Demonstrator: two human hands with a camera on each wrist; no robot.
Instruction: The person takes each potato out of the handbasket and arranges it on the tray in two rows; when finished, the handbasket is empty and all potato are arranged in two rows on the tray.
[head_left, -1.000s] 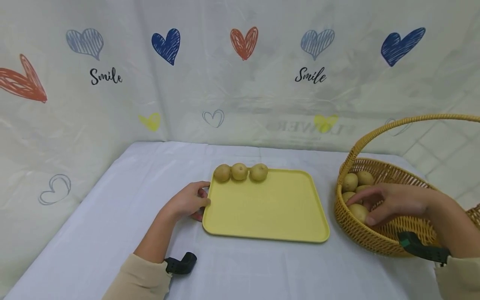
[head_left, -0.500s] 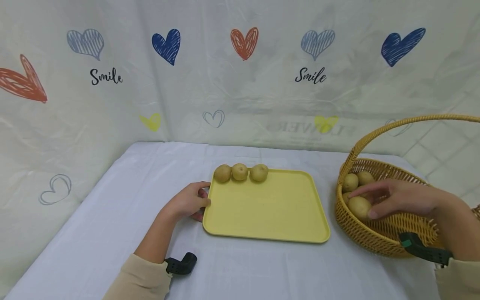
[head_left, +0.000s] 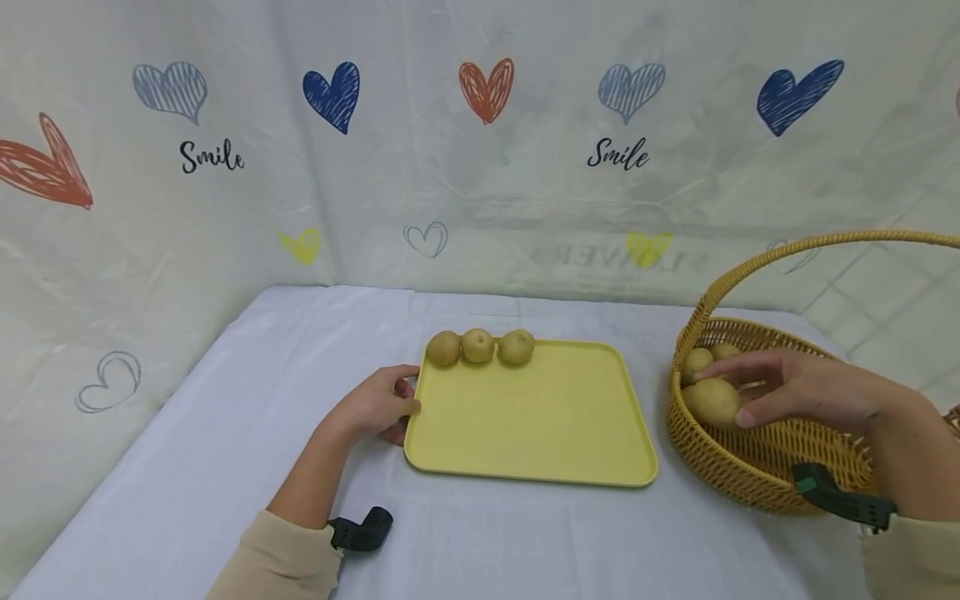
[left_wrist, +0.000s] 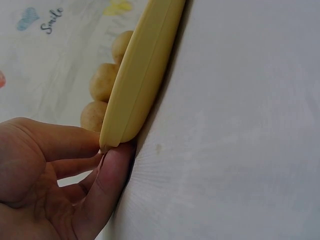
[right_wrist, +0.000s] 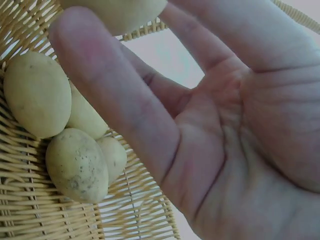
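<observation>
My left hand [head_left: 378,402] holds the left edge of a yellow tray [head_left: 532,421], its fingertips on the rim and under it in the left wrist view. Three potatoes [head_left: 477,346] stand in a row along the tray's far left edge. Over at the right, my right hand [head_left: 817,390] pinches a potato [head_left: 712,403] between thumb and fingers, just above the near left wall of a wicker basket [head_left: 720,471]. Several other potatoes [right_wrist: 38,95] lie in the basket; in the head view the hand partly covers them.
The basket's tall arched handle [head_left: 810,244] rises over the right arm. A white cloth [head_left: 510,533] covers the table under tray and basket. Behind it hangs a white curtain [head_left: 420,183] printed with hearts and "Smile".
My right hand has lifted the potato from among the others, raising it slightly toward the basket's left rim. My left hand and the tray have stayed put.
</observation>
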